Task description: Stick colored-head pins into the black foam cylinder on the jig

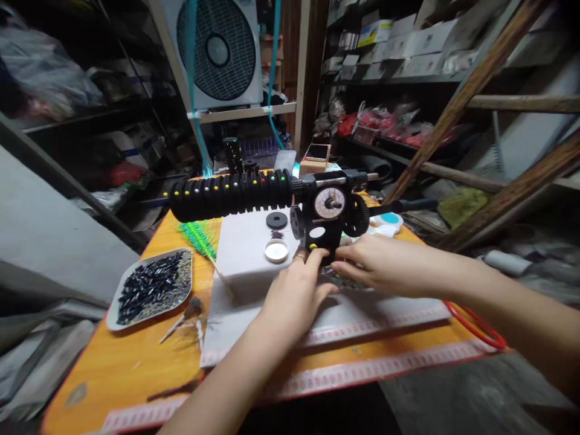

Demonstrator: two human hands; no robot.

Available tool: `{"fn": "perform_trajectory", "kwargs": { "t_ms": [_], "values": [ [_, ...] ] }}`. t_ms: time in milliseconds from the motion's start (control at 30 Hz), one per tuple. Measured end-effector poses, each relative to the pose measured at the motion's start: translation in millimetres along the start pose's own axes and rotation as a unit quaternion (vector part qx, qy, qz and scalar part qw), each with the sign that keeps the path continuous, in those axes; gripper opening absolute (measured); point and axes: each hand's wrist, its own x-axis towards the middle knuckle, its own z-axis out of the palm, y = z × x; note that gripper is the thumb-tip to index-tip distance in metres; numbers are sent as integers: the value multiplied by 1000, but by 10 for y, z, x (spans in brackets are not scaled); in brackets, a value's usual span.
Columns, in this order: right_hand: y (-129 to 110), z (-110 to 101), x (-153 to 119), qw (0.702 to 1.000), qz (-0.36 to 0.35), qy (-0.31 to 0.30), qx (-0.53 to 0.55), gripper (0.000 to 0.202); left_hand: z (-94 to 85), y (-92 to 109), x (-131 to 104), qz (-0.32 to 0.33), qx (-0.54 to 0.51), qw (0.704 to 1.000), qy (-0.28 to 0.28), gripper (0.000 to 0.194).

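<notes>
A black geared mechanism (333, 211) with a white round dial stands on a pale board. From it a long row of black discs (231, 196), dotted yellow, white, red and green, runs left on a rod. My left hand (290, 296) is bent around a black part with a yellow dot (313, 246), low at the mechanism's front. A ring is on one finger. My right hand (369, 260) comes in from the right, fingertips closed together beside the same part. What lies between them is hidden. Small mixed pieces (344, 280) lie under the hands.
On the orange table (90, 362) stands a tray (113, 317) of small dark and metallic pieces. Brushes (193, 308), a green brush (199, 238), a white lid (276, 250) and a black disc (276, 220) lie nearby. A fan (217, 51) and a wooden ladder (471, 90) stand behind.
</notes>
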Motion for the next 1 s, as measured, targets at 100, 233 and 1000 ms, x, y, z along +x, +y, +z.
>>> {"fn": "perform_trajectory", "kwargs": {
  "t_ms": [100, 233, 1000],
  "values": [
    [26, 8, 47, 1000, 1, 19, -15, 30, 59, -47, 82, 23, 15, 999, 16, 23],
    [7, 26, -71, 995, 11, 100, -8, 32, 153, -146, 135, 31, 7, 999, 42, 22],
    [-174, -10, -168, 937, -49, 241, -247, 43, 190, -178, 14, -10, -53, 997, 51, 47]
  ]
}}
